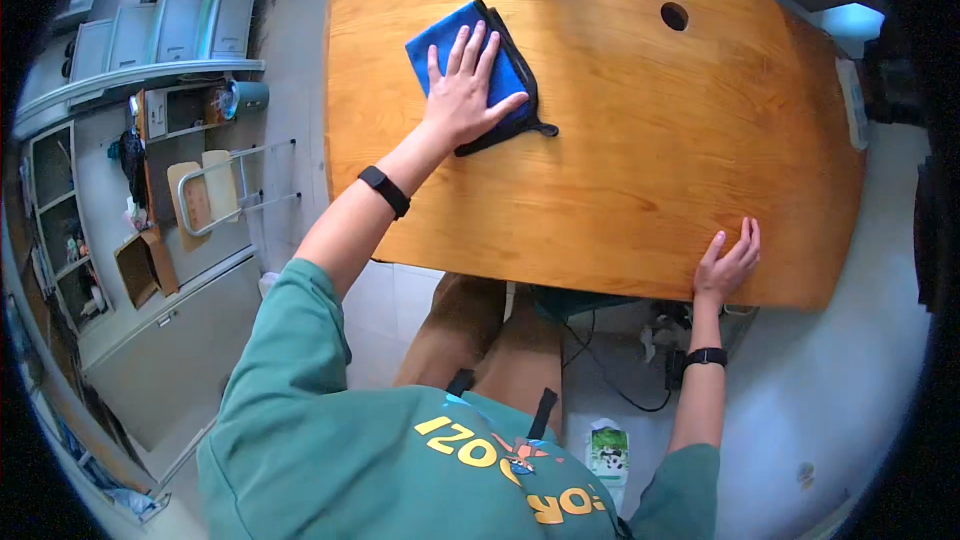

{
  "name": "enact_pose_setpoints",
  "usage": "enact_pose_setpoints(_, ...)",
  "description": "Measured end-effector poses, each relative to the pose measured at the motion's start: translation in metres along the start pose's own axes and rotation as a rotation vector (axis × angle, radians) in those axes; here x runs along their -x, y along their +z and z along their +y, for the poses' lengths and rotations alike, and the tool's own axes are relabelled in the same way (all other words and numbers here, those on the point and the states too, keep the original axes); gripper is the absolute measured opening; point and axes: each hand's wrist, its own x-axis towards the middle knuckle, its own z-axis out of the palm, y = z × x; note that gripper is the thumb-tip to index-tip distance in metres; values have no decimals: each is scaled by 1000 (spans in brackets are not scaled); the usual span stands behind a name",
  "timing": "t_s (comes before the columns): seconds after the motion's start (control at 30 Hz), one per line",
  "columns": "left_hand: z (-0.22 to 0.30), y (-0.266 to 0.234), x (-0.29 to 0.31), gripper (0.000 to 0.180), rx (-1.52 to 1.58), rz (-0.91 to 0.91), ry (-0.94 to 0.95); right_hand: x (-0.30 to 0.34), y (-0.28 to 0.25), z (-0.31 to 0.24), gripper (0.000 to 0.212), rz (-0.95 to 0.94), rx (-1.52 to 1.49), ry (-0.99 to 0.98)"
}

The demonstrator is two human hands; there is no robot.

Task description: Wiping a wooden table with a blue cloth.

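Observation:
My left hand (466, 92) lies flat, fingers spread, on a folded blue cloth (511, 78) with black edging and a small black loop at its corner. The cloth rests on the left part of a wooden table (620, 160), partly covered by my palm and fingers. At the table's near right edge, my right hand (730, 265) rests with its fingers stretched out and nothing in it. Each wrist wears a black band.
A round hole (674, 16) pierces the tabletop at the far right. To the left stand a folding chair (209, 190) and a shelf with pale file boxes (178, 28). Below the near edge, a black cable (632, 402) hangs and a green-and-white package (607, 452) sits on the floor.

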Motion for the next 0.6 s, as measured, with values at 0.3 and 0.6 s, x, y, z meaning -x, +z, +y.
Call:
enact_pose_setpoints(0.3,-63,-37,-15,73,115,-375,778,0,-3,1,53,-37,-12,35)
enact_pose_setpoints(0.6,-16,-18,7,82,71,-125,66,6,-1,10,54,-38,-22,40)
